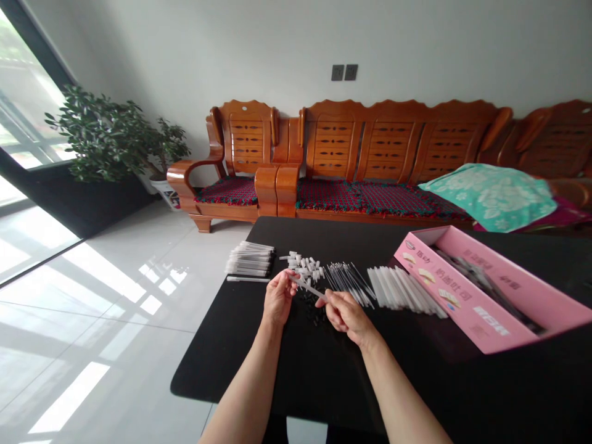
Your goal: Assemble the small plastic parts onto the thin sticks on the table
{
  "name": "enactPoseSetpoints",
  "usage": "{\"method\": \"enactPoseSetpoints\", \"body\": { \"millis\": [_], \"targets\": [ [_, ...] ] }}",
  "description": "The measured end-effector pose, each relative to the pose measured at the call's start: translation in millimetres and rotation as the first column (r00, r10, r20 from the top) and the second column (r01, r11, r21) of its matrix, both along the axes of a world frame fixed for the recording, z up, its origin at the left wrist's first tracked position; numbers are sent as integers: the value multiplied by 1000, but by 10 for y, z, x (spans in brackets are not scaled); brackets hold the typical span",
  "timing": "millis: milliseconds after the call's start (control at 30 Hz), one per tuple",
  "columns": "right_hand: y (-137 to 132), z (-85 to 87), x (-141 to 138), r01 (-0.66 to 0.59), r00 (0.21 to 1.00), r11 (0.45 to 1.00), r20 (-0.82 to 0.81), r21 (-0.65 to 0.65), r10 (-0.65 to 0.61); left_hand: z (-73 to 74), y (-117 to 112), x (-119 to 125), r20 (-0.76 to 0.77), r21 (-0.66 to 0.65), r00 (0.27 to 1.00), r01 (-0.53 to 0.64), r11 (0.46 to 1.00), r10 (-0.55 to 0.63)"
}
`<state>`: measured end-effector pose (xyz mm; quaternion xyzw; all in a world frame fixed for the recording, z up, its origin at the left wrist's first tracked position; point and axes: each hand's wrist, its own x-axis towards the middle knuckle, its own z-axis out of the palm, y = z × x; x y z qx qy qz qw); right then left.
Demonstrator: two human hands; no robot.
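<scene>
Above the black table, a slim whitish pen barrel (309, 287) is held slantwise between my hands. The fingers of my left hand (279, 296) pinch its far left end, and my right hand (345, 313) grips the lower right end. Small white pen caps (305, 266) are heaped just beyond my fingers. Tiny black pieces (316, 311) lie scattered below the barrel, partly hidden by my hands. Thin pen refills (350, 282) are spread right of the caps, with a row of translucent barrels (404, 290) beyond them. On the left is a stack of white pens (250, 258), one lying apart in front.
A pink box (451, 296) with dark and clear items inside stands on the right of the black table (351, 376). Behind are a wooden bench (393, 139) and chair (247, 139), with a teal cloth (494, 194) on the bench. A potted plant (106, 135) stands at left.
</scene>
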<state>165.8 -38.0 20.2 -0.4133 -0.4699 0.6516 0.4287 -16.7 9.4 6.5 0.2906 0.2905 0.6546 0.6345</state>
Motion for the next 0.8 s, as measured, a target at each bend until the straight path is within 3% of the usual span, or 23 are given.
{"method": "enactPoseSetpoints", "body": {
  "millis": [133,233,367,500,600,800],
  "targets": [
    [-21,-5,44,-91,995,994,-57,-65,87,2,0,3,-30,7,1000,5,1000,-5],
    [-22,-39,12,-81,996,996,-31,-47,80,-10,-6,29,-33,11,999,-19,1000,20],
    [-25,-49,-101,7,977,975,205,223,-54,-41,-1,78,10,-42,988,-154,987,154],
    [-77,0,-129,-60,844,852,483,519,-234,-41,74,-38,54,-119,962,-258,959,266],
    [-110,11,-48,-63,723,759,554,648,-413,3,119,-183,88,-214,894,-413,885,438],
    [-29,-43,114,113,632,707,499,698,-594,65,-51,-38,-147,27,974,-172,985,174]
  ]
}}
